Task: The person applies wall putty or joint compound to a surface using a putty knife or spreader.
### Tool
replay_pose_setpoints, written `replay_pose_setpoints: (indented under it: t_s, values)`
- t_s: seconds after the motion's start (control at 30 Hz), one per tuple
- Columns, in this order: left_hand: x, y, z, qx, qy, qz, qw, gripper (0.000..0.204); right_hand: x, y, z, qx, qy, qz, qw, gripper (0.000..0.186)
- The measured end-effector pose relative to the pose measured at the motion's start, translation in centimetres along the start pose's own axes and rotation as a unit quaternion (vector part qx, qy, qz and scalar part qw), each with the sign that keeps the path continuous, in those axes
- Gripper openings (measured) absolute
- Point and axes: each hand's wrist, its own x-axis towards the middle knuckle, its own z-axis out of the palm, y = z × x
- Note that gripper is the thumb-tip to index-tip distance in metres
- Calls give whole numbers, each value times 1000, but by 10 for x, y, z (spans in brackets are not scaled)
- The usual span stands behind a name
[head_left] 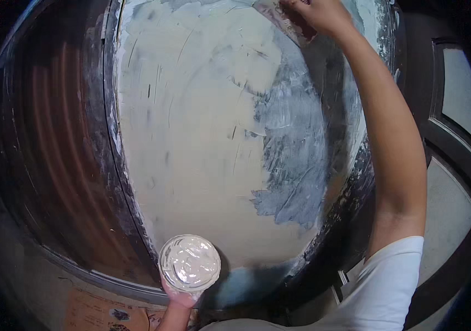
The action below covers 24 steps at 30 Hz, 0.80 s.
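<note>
Being gripped from beneath by the left hand (177,300), the open putty tub (189,263) is being held low, while a putty knife (284,21) is being pressed, far above it, against the plastered wall panel (191,138) by the clenched right hand (318,14).

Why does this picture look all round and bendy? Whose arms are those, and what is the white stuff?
The camera sits on a person's head and looks at their own hands. Its wide lens bends straight edges, so everything curves. The right hand, arm stretched up, presses a flat scraper against a wall panel. Most of the panel is covered in pale filler paste; a grey patch on the right is only thinly smeared. The left hand, at the bottom, holds up a round tub full of the same white paste. A dark ribbed surface is on the left, and a dark door on the right.
</note>
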Motion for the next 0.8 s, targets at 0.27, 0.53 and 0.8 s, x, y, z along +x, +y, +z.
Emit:
replay_pose_setpoints:
  t_s: [0.27,0.53,0.8]
  values:
    - [-4,7,-12,0,-41,-13,999,67,14,7,2,199,-86,80,973,48]
    - [-4,13,-10,51,-22,-2,998,66,7,42,7,-42,-35,-49,997,59]
    - [-3,12,-1,15,-15,-19,1000,65,-2,42,2,22,-13,-2,1000,51]
